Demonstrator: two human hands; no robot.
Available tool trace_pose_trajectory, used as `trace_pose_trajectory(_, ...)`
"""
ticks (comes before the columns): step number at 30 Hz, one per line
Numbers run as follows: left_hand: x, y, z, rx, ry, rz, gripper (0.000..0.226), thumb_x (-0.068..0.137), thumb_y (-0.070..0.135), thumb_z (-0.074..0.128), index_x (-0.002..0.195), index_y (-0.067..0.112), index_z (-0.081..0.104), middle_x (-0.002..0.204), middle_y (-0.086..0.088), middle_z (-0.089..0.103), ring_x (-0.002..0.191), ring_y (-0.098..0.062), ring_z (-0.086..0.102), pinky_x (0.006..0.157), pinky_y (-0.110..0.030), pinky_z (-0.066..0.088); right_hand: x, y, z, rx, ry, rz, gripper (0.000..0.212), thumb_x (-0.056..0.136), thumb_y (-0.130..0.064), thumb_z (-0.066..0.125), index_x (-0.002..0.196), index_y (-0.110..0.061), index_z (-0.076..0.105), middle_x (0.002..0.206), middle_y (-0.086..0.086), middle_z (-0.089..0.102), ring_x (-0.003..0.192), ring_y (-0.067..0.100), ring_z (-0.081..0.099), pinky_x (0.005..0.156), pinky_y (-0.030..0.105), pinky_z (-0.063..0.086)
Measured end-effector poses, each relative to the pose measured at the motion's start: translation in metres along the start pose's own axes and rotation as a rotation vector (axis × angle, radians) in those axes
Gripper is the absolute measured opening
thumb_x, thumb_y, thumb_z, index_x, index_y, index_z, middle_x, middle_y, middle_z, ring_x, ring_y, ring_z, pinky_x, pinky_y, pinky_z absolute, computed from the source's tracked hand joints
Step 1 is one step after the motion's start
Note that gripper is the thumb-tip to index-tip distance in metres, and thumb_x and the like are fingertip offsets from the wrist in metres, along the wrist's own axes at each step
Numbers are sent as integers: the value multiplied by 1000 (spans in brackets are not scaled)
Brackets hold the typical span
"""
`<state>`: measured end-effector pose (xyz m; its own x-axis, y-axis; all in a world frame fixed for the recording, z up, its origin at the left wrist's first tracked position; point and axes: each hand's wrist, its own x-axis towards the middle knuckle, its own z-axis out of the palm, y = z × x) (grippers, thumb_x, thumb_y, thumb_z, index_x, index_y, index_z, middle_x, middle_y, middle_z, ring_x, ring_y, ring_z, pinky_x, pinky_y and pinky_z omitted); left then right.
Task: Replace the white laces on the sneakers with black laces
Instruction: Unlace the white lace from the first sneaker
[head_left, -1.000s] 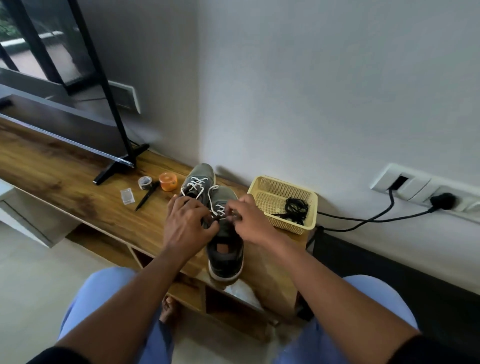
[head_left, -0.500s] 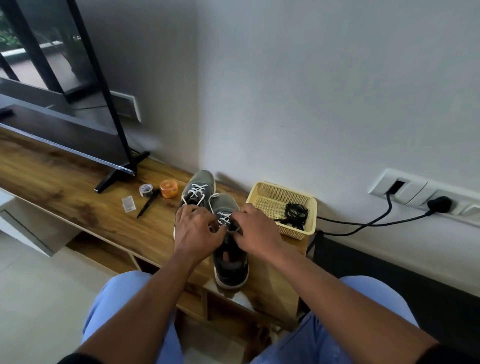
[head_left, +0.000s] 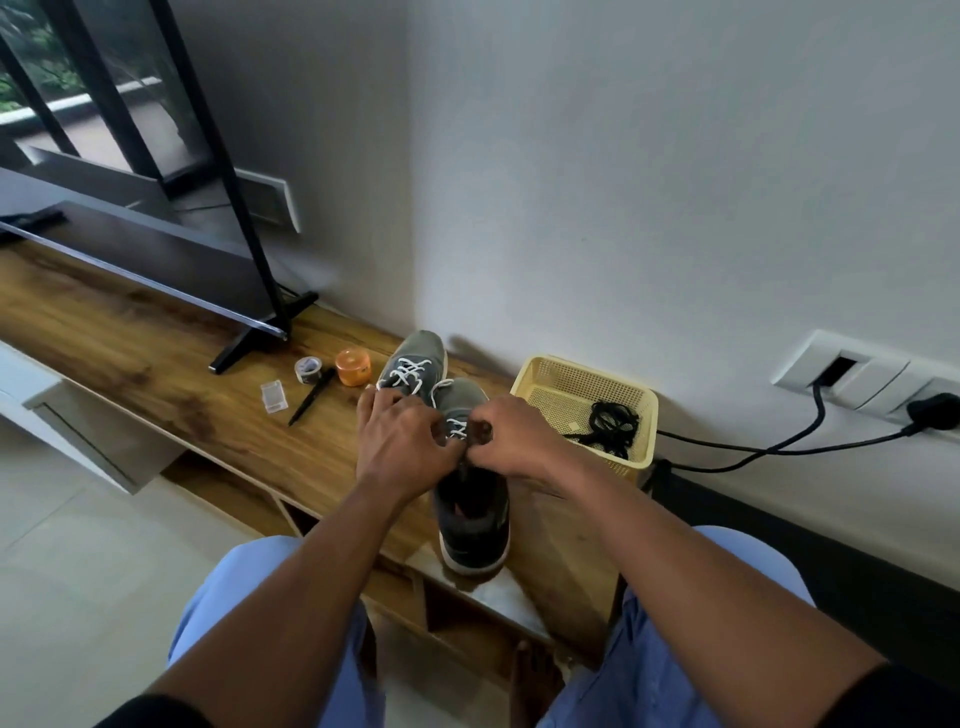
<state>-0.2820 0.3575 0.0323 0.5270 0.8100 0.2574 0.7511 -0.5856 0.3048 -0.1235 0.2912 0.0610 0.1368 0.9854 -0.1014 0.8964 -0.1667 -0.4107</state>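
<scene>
Two grey sneakers with white laces stand side by side on the wooden shelf (head_left: 156, 364), toes to the wall. The left sneaker (head_left: 415, 358) is partly hidden by my left hand (head_left: 402, 447). The right sneaker (head_left: 470, 519) has its heel toward me. Both hands meet over its lacing: my left hand's curled fingers pinch the white lace (head_left: 456, 428), and my right hand (head_left: 511, 439) pinches at the same lace near the top eyelets. Black laces (head_left: 613, 423) lie bundled in a yellow basket (head_left: 540, 384) to the right.
Left of the sneakers lie an orange round container (head_left: 353, 368), a tape roll (head_left: 307, 370), a black pen (head_left: 311, 396) and a small clear packet (head_left: 274, 396). A TV on a black stand (head_left: 249, 343) fills the left. Black cables (head_left: 779, 447) run to wall sockets.
Both hands have stayed at the right sneaker's lacing, shifting slightly; the view has dropped a little, so the scene sits lower in frame than a second ago.
</scene>
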Motion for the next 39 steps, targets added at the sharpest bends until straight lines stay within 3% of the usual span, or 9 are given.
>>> trace_pose_trajectory(4,18,4,-15,148,-183,-5,44,75,70,56,79,31,76,102,0,71,121,-28,51,120,-53,24,4,5,-21,86,-138,65,9,78,-25,73,82,-20,68,80,-3,66,77,20,63,62,30,47)
trace_pose_trajectory(10,27,11,-15,189,-291,-11,47,80,70,57,86,28,76,108,-7,71,124,-30,51,124,-51,20,-2,5,-10,-197,-16,14,48,77,-51,79,120,-33,68,124,4,54,117,25,55,87,41,53)
trace_pose_trajectory(13,30,18,-15,201,-309,-12,44,78,64,56,89,27,78,102,-7,70,121,-31,53,121,-51,24,-2,1,2,-258,38,-38,35,81,-38,77,113,-25,75,126,5,55,127,27,51,85,41,55)
trace_pose_trajectory(17,34,17,-16,198,-331,-38,32,82,53,60,92,28,77,110,-10,69,127,-32,52,124,-53,20,2,-2,4,-241,77,-26,28,79,-21,71,107,-19,76,119,3,58,121,27,56,80,39,57)
trace_pose_trajectory(23,40,6,-24,248,-382,-75,27,81,56,63,80,30,69,99,1,67,122,-28,54,120,-53,25,5,5,-10,-168,20,-18,14,85,-27,70,97,-21,76,119,6,59,123,28,52,83,39,54)
trace_pose_trajectory(27,43,11,-22,239,-406,-79,30,85,56,61,81,27,65,104,-7,70,121,-32,57,115,-51,32,4,1,-2,-242,69,-66,32,82,-47,76,107,-27,76,127,4,53,128,25,43,93,41,52)
trace_pose_trajectory(31,48,14,-22,255,-420,-83,28,83,54,62,91,28,68,112,-8,71,123,-32,58,119,-54,30,10,-10,16,-337,142,-125,30,83,-30,69,111,-18,74,128,6,57,129,31,43,94,40,45)
trace_pose_trajectory(35,50,10,-20,250,-416,-87,39,78,64,57,80,26,63,95,-5,68,117,-32,60,115,-52,32,14,-3,13,-245,125,-101,28,79,-26,70,106,-20,76,130,6,55,127,31,42,92,41,46)
trace_pose_trajectory(39,51,6,-21,296,-410,-95,45,74,71,59,72,26,59,83,2,58,116,-29,59,115,-51,30,19,17,-8,-45,63,-2,10,81,-26,74,90,-27,79,118,4,52,119,28,47,91,35,48)
